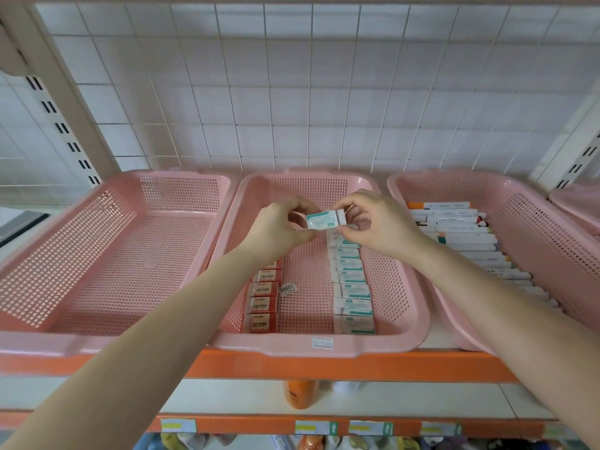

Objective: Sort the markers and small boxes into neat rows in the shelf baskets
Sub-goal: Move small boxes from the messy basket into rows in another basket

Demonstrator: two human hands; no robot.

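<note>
Both left hand and right hand pinch one teal box. Extend your row toward the basket's far edge

Shop interior, stationery display. A retail shelving unit with slotted uprights, a wire grid back panel and an orange shelf edge carries pink baskets set side by side. The middle basket bears a price label on its front rim and holds rows of identical red boxes and white-and-teal boxes. The right basket holds stacked markers. Further labels line the edge of the shelf below, where an orange bottle stands.
</note>
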